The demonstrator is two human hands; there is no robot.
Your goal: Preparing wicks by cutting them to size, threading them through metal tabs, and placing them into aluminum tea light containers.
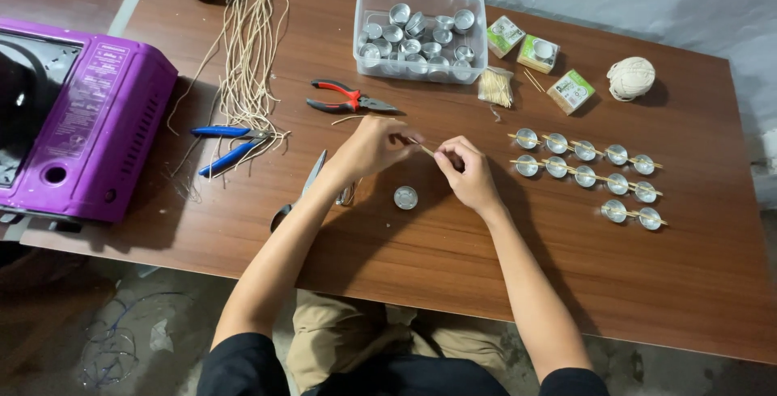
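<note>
My left hand (374, 146) and my right hand (468, 172) meet over the middle of the brown table (453, 258). Both pinch a thin wooden stick (426, 150) that runs between their fingertips. A short piece of string trails from the left hand's fingers. One small round metal cup (405, 197) sits on the table just below the hands. Scissors (303, 189) lie under my left forearm, partly hidden.
Rows of metal cups with sticks across them (587, 171) lie to the right. A clear tub of cups (421, 33), red pliers (350, 101), blue pliers (231, 146), loose string (247, 56), string balls (630, 78), small boxes (538, 53) and a purple stove (77, 117) surround them.
</note>
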